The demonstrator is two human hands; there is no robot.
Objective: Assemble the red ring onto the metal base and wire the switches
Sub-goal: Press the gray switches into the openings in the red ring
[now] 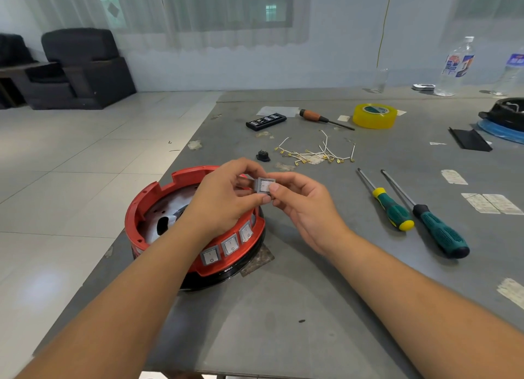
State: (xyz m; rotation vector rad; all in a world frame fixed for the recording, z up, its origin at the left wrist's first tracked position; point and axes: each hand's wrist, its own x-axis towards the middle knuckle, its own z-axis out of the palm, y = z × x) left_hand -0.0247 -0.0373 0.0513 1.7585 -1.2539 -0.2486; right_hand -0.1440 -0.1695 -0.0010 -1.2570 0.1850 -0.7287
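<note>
Your two forearms reach in from the near edge of the grey table (pixel 283 307), and both hands meet just above the far right side of the red ring (pixel 136 217). Your left hand (pixel 224 200) and right hand (pixel 306 208) pinch one loose switch (pixel 265 185) between fingertips and thumbs, so both grips are closed on that small square part, its rocker face turned up toward you.

Look at where it has to go. That ring sits on the metal base (pixel 167 217), whose shiny floor shows through the middle, and three fitted switches (pixel 230 246) already line the near right wall. The held switch hovers over the rim a little further round, beyond the last of them, so the next opening probably lies just below and slightly left of your fingers; your left hand hides that stretch of wall, and I cannot tell whether a slot is free there.

Your left hand is nearer the ring and covers it; the right one sits outside it, better placed to push inward. For a seat, the rocker face would likely have to turn outward.

White leads (pixel 314 152) with brass terminals wait beyond, well apart from the ring, beside two green screwdrivers (pixel 419 220).
</note>
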